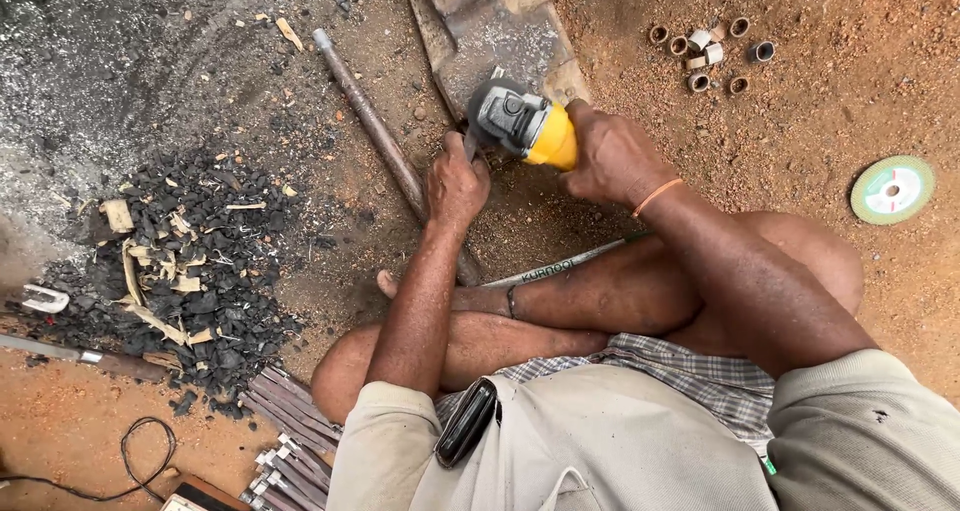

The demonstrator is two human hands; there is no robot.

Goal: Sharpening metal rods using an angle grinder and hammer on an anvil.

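We observe the right hand [612,156], upper centre of the frame, its grip wrapped tight around the yellow body of an angle grinder [522,124]. The left hand [455,186] sits just beside the grinder's grey head, its grip closed on a small workpiece we cannot make out. Both forearms reach forward over crossed legs. A metal rod [366,114] lies close left; open dirt ground [820,111] extends right toward a green grinding disc [892,189].

left hand [456,183]: fist closed, arm extended forward over crossed legs | right hand [612,156]: fingers wrapped in a grip, wrist banded, forearm angled inward across the knee
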